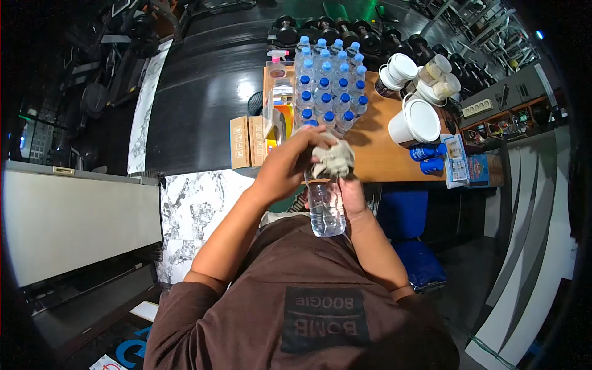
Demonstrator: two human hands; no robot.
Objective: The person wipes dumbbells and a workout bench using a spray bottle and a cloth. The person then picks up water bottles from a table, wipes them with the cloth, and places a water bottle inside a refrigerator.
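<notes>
A clear plastic water bottle [325,213] is held in front of my chest, its base toward me. My right hand [354,198] grips it along its right side. My left hand [287,161] is closed on a pale crumpled cloth [335,159], which lies over the upper end of the bottle and hides its cap. Some left fingers are behind the cloth. Just beyond my hands, several filled bottles with blue caps [325,81] stand upright in rows on the wooden table [373,157].
Left of the bottles are cardboard boxes [248,142] and a spray bottle [277,65] with a pink trigger. White buckets [416,122], clear-sided jars [439,66] and blue cans [430,158] occupy the right side. A blue chair [414,262] stands at right; dumbbells [370,38] line the back.
</notes>
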